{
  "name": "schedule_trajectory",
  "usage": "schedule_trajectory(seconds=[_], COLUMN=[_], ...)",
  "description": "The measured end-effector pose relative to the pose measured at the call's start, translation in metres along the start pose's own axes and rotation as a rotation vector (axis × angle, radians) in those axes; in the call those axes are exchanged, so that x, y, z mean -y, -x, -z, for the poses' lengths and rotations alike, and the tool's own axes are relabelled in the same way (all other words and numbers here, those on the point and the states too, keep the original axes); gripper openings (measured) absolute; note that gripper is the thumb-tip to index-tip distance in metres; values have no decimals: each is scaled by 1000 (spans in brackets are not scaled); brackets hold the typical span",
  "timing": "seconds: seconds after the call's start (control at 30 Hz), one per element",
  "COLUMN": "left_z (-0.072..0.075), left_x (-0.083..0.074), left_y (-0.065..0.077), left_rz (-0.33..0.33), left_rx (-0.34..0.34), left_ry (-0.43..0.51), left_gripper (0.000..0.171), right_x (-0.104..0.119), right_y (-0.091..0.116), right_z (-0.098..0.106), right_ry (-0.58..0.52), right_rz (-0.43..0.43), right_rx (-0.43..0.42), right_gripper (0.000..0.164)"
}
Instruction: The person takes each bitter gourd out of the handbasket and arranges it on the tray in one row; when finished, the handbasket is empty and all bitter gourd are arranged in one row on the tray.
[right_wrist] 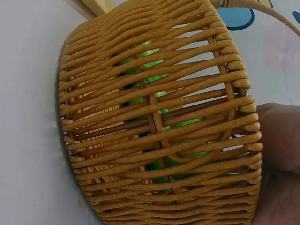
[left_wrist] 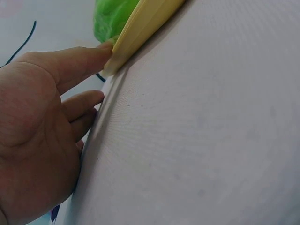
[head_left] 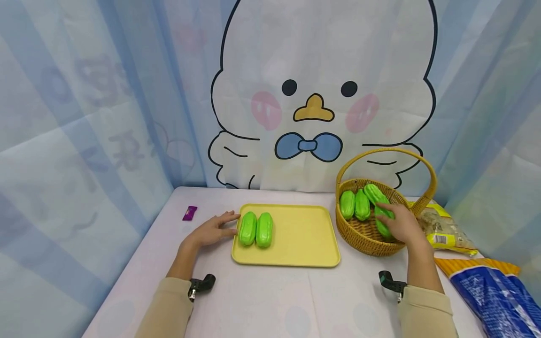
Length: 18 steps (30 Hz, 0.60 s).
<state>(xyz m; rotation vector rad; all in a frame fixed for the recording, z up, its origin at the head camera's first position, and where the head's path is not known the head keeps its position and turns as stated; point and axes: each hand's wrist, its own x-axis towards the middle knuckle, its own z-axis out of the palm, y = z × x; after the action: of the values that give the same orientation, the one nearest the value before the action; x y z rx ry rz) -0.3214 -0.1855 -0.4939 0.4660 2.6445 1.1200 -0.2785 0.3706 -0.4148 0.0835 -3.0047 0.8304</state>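
My left hand [head_left: 215, 229] rests at the left edge of a yellow tray [head_left: 300, 234], fingers loosely extended. In the left wrist view its thumb [left_wrist: 89, 61] touches the tray rim beside a green gourd [left_wrist: 112, 18]. Two plump, ridged green gourds [head_left: 264, 230] lie side by side on the tray's left end. My right hand [head_left: 401, 223] reaches into a wicker basket [head_left: 367, 244], its fingers around a green gourd [head_left: 383, 220] on the basket's right side. Three more gourds [head_left: 362, 205] lie at its back and left. The basket wall hides the right fingertips in the right wrist view.
The basket's tall handle [head_left: 389, 150] arches over the right hand. A yellow-and-clear bag [head_left: 448, 227] and a blue-and-orange bag [head_left: 494, 291] lie to its right. A small purple packet [head_left: 189, 213] sits at the table's far left. A curtain with a cartoon figure hangs behind.
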Motion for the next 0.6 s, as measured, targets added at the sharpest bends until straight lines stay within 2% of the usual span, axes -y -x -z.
schedule_trajectory(seconds=[0.23,0.6], left_z=[1,0], left_x=[0,0], left_y=[1,-1], left_rz=[-9,4], left_rx=[0,5], left_ry=[5,-2], left_gripper=[63,64], right_x=[10,28], right_y=[2,9], right_z=[1,11], right_ry=[-124,-252], right_rz=[35,98], right_rx=[-108,-145], right_gripper=[64,70])
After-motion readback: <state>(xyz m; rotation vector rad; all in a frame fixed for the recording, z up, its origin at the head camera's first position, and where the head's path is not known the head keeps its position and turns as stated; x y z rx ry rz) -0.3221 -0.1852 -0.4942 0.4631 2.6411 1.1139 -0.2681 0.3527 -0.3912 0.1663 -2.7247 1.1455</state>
